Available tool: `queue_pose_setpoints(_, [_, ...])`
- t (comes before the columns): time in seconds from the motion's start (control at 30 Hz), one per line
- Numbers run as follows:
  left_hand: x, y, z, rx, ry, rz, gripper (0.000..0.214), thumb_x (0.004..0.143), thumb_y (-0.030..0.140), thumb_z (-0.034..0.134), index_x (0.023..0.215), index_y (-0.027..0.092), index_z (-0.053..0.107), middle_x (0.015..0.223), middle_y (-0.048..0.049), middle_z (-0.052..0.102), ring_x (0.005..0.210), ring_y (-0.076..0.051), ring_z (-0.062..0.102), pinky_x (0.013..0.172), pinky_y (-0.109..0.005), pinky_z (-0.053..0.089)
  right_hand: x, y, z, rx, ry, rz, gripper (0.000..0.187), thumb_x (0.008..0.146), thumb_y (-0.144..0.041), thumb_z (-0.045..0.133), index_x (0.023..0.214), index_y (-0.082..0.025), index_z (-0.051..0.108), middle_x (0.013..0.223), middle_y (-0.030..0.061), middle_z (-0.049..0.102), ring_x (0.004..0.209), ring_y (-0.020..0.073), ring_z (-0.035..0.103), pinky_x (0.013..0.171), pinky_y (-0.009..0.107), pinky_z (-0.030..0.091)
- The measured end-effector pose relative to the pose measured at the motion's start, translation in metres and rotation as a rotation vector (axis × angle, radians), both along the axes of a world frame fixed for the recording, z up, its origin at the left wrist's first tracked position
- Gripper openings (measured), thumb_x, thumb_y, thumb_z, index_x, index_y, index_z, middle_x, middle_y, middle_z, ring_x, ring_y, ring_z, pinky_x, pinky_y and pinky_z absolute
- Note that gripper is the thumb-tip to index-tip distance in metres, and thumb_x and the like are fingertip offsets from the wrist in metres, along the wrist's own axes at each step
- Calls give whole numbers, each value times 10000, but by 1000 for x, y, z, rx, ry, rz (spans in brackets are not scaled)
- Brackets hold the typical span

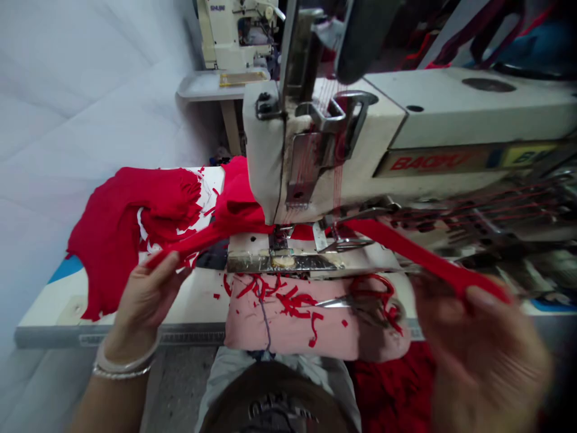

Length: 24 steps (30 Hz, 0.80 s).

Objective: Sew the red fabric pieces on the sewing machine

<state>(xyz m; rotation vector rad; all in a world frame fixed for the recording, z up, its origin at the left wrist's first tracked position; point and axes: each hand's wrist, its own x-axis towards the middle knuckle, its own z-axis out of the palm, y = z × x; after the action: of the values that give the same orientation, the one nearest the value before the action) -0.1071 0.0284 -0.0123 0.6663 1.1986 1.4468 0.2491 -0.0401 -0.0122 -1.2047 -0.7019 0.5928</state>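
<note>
A long red fabric strip point(406, 249) runs from left to right under the sewing machine's presser foot point(280, 236). My left hand point(146, 294) pinches the strip's left end near the table's front edge, with bangles on the wrist. My right hand point(482, 349), blurred and close to the camera, is closed on the strip's right end at the lower right. A heap of red fabric pieces point(130, 222) lies on the table behind my left hand.
The cream sewing machine point(406, 132) fills the upper right, threaded with red thread. A pink cloth pad point(288, 331) covered in red scraps, with scissors point(356, 300) on it, hangs over the table edge. A second machine point(234, 36) stands at the back. Red fabric lies on the floor.
</note>
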Motion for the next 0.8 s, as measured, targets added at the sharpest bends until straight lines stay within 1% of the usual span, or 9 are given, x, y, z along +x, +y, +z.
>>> queue_pose_setpoints(0.07, [7, 3, 15, 209, -186, 34, 348, 571, 325, 926, 826, 210, 719, 802, 32, 737, 685, -123, 674, 579, -201, 580, -19, 9, 14, 147, -458, -199, 153, 788, -210, 728, 890, -250, 622, 807, -1, 580, 772, 158, 585, 737, 329, 489])
queue_pose_setpoints(0.1, [16, 4, 23, 308, -234, -23, 319, 612, 360, 908, 838, 225, 727, 782, 39, 728, 652, -104, 657, 545, -175, 560, -33, 16, 17, 249, -789, -185, 190, 783, -180, 738, 925, -241, 629, 818, 9, 599, 778, 163, 578, 705, 316, 472])
queue_pose_setpoints(0.17, [39, 6, 35, 478, -237, -199, 217, 715, 382, 847, 851, 260, 732, 730, 56, 680, 559, -58, 581, 467, -129, 482, -61, 32, 13, 419, -1316, 177, 122, 862, -132, 642, 966, -196, 635, 820, 32, 621, 777, 165, 550, 698, 313, 466])
queue_pose_setpoints(0.23, [63, 9, 40, 623, -25, -404, 83, 802, 304, 782, 851, 264, 728, 753, 43, 638, 574, -55, 552, 493, -139, 463, -80, 46, 2, 469, -1541, 339, 98, 893, -93, 572, 925, -142, 651, 839, 67, 635, 778, 176, 528, 675, 313, 453])
queue_pose_setpoints(0.33, [84, 13, 31, 872, 749, -550, 93, 875, 157, 667, 916, 205, 736, 844, -21, 617, 724, -104, 585, 625, -200, 492, -80, 55, -12, 427, -1638, 352, 115, 902, -111, 555, 866, -113, 664, 908, 107, 652, 799, 194, 512, 672, 324, 449])
queue_pose_setpoints(0.47, [87, 11, 11, 1093, 1662, -415, 214, 941, 114, 507, 1019, 94, 705, 960, -113, 639, 823, -195, 571, 707, -316, 528, -60, 51, -15, 349, -1683, 272, 164, 887, -115, 570, 1004, -60, 672, 1008, 146, 666, 876, 224, 536, 732, 355, 479])
queue_pose_setpoints(0.57, [87, 0, 8, 1031, 1884, -452, 281, 931, 91, 486, 1154, 42, 649, 1104, -154, 634, 922, -251, 572, 768, -380, 549, -61, 48, -14, 274, -1629, 262, 227, 891, -127, 572, 1087, -57, 660, 1030, 144, 667, 909, 235, 547, 778, 378, 493])
queue_pose_setpoints(0.7, [90, -12, 13, 872, 1966, -501, 400, 923, 119, 523, 1319, 88, 567, 1145, -145, 621, 964, -271, 562, 780, -400, 550, -74, 47, -17, 196, -1407, 256, 245, 900, -116, 544, 1115, -81, 654, 1036, 123, 669, 934, 220, 549, 840, 379, 496])
queue_pose_setpoints(0.8, [91, -14, 12, 844, 1977, -473, 387, 935, 132, 500, 1314, 96, 571, 1159, -149, 615, 965, -278, 559, 767, -409, 543, -80, 44, -17, 180, -1471, 273, 264, 897, -150, 558, 1135, -106, 664, 1077, 112, 670, 944, 240, 534, 812, 402, 476])
